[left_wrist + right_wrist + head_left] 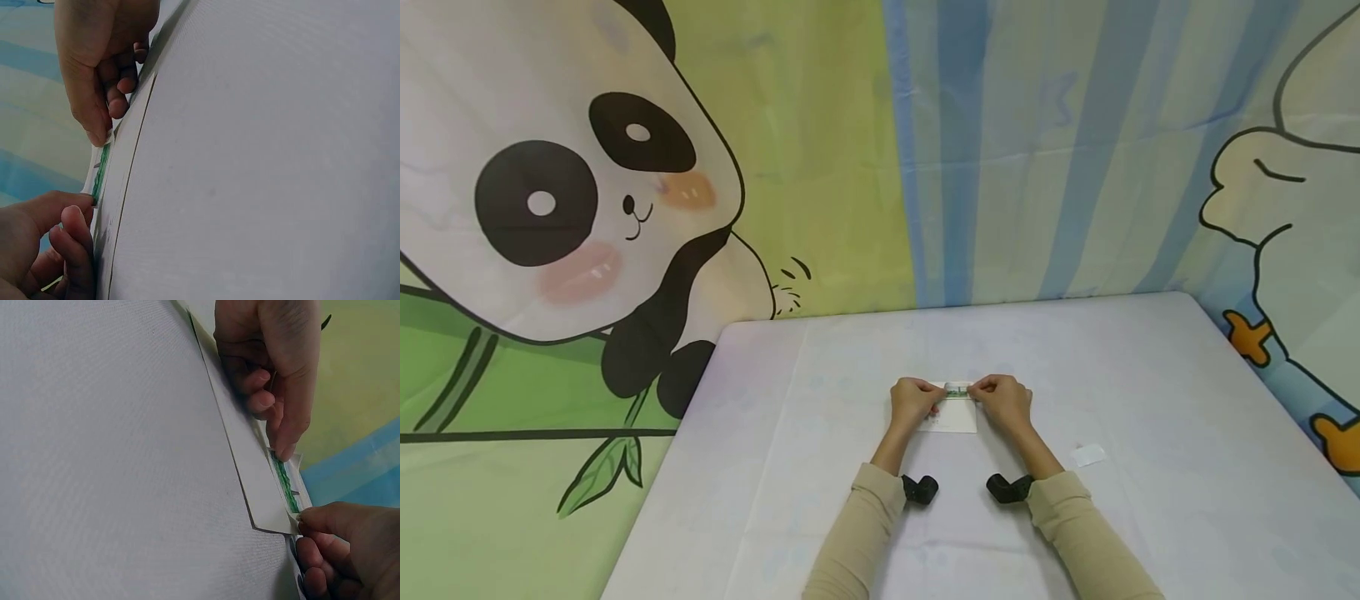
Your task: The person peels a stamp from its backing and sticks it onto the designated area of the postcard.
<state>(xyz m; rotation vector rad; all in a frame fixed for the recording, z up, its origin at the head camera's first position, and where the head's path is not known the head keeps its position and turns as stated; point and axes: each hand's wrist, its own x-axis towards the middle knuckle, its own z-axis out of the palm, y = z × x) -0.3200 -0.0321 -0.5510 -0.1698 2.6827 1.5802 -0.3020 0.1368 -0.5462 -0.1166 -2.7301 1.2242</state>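
Note:
Thumb and fingers of my left hand (913, 402) pinch the left end of a small paper picture (957, 391) with a green printed or drawn band. The right hand (1006, 402) pinches its other end, so the picture stretches between the two hands. Beneath it lies a white card (953, 419) on the table, and the picture overlaps the card's far edge in the head view. The right wrist view shows the green band (285, 484) and the card's pale surface (234, 450) close beside it. Fingertips cover both ends of the picture.
A small white scrap (1088, 454) lies on the white-covered table (820, 400), right of the right forearm. Black wrist-worn devices (921, 489) stick out inward from both sleeves. Behind the table hangs a cloth backdrop (820, 167) with a cartoon panda and stripes.

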